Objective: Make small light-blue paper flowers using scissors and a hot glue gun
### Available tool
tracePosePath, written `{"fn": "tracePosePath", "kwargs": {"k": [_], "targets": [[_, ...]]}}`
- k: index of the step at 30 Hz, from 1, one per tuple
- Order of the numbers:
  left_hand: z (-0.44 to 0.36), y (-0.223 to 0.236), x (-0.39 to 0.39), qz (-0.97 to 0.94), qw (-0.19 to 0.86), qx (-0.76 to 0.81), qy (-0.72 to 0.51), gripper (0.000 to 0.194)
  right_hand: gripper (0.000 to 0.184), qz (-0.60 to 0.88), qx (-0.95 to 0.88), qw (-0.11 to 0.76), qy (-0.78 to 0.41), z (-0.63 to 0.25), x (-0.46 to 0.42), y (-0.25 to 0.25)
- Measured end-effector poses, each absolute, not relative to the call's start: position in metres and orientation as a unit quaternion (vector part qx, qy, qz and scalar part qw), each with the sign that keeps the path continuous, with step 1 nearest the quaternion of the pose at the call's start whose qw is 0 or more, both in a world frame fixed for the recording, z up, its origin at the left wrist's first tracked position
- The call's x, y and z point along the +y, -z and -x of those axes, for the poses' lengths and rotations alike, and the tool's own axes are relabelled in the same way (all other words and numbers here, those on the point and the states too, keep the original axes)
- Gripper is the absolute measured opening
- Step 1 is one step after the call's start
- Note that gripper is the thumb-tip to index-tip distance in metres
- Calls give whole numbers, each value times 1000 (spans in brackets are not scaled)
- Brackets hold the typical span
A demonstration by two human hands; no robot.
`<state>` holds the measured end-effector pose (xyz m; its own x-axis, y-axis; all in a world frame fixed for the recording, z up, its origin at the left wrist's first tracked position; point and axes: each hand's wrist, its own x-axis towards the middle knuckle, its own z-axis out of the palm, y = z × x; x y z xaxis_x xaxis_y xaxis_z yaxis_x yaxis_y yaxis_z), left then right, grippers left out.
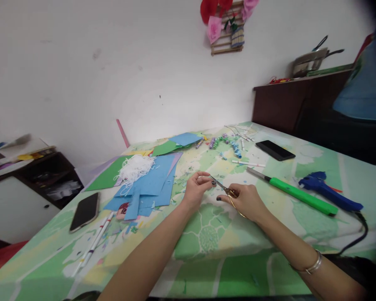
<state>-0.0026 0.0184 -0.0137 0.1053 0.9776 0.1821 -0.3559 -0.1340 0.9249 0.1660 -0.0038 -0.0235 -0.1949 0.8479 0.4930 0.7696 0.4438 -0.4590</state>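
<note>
In my right hand (248, 201) is a small pair of scissors (222, 186) with gold-coloured handle loops, its blades pointing left. My left hand (196, 190) is closed just beyond the blade tips, with thumb and fingers pinched together. Whatever those fingers hold is too small to make out. Tiny paper scraps lie on the cloth around both hands. Left of my left hand are blue paper sheets (152, 177) with a heap of white string (136, 169) on top. Curled paper pieces in purple, green and blue (236, 149) rest farther back.
A green-handled cutter (302, 195) and a blue glue gun (332, 192) with a black cord lie at right. One black phone (275, 149) is behind them, another phone (85, 212) at left beside white sticks (95, 240). Green sheets (105, 175) lie near the wall.
</note>
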Motion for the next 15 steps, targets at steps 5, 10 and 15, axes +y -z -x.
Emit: {"fn": "tracePosePath", "kwargs": {"k": [5, 10, 15], "targets": [[3, 14, 19, -475, 574, 324, -583, 34, 46, 521, -772, 359, -57, -166, -4, 24], [3, 13, 19, -475, 569, 325, -587, 33, 46, 516, -773, 365, -55, -166, -4, 25], [3, 12, 19, -476, 556, 339, -591, 33, 47, 517, -775, 361, -47, -167, -3, 25]]}}
